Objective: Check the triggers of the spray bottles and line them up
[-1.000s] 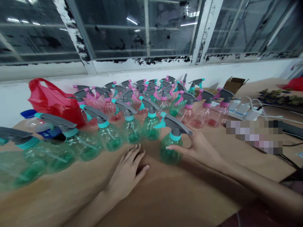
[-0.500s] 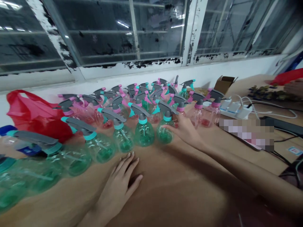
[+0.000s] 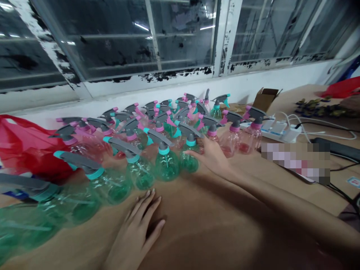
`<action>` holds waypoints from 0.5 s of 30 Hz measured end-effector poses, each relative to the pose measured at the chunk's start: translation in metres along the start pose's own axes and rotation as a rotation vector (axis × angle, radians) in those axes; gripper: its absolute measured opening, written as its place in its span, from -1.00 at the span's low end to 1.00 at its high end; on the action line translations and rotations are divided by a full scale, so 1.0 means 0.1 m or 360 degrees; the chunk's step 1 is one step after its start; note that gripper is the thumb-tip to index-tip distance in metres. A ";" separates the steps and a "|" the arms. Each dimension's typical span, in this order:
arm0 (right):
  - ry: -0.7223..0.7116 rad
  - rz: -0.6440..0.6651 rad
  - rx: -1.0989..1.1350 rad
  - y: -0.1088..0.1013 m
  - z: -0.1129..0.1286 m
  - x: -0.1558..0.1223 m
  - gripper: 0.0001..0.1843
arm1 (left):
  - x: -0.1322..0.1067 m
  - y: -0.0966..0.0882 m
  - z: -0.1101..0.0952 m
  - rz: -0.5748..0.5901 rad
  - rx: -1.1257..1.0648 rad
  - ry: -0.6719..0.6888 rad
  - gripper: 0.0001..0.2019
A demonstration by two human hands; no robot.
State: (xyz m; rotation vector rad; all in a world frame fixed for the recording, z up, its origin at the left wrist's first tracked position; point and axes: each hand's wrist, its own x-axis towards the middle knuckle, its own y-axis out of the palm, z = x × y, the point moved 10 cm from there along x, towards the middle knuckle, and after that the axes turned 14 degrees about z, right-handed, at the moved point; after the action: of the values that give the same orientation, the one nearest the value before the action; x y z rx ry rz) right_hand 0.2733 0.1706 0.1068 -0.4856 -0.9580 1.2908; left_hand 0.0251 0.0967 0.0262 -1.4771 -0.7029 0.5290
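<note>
My right hand (image 3: 215,155) is closed round the right side of a green spray bottle (image 3: 190,161), which stands upright with a grey and turquoise spray head. The thumb lies across its front; the other fingers are partly hidden behind it. Just to its left is another green spray bottle (image 3: 167,165), at the right end of a front row of similar ones. My left hand (image 3: 135,228) rests on the brown table (image 3: 202,221), palm down with fingers spread, and holds nothing. Its fingertips are close to a green spray bottle (image 3: 142,174) in that row.
Behind the green row stand several pink spray bottles (image 3: 253,138) and more green ones. A red plastic bag (image 3: 30,146) lies at left. To the right are a power strip (image 3: 277,129) with cables, a blurred-out flat device (image 3: 295,161) and a small cardboard box (image 3: 266,99).
The view has shifted slightly, so most things sit further left. The green bottle at my right hand is a little nearer its left neighbour. My left hand stays spread on the table.
</note>
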 end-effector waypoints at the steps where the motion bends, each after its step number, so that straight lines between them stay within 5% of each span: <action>1: 0.0010 0.0000 0.0005 0.01 0.00 0.00 -0.47 | 0.00 -0.01 0.00 -0.0005 0.0005 -0.0001 -0.57; 9: 0.0015 0.0013 0.0087 0.00 -0.01 -0.10 -0.42 | 0.02 -0.04 -0.01 -0.0004 0.0062 0.0005 -0.53; 15: -0.0088 -0.0063 0.0271 -0.19 -0.05 -0.43 -0.42 | 0.01 -0.02 0.03 -0.0016 -0.0038 -0.0045 -0.57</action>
State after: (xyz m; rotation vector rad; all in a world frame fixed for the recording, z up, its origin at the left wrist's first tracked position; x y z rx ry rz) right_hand 0.2890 0.1259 0.1054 -0.2990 -0.8904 1.3422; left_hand 0.0236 0.1000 0.0279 -1.4899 -0.7408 0.5367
